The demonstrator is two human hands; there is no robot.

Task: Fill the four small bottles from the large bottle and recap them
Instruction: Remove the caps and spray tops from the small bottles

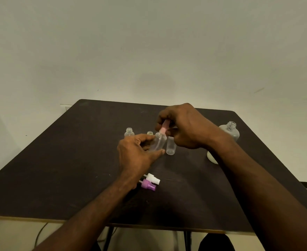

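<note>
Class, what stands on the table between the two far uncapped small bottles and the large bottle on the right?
In the head view: both hands, the held small bottle and a clear cap.

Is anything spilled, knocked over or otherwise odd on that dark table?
No spill shows. The only loose bits are a white spray cap and a purple spray cap lying on their sides near the left hand's wrist, off their bottles; expected mid-task.
</note>
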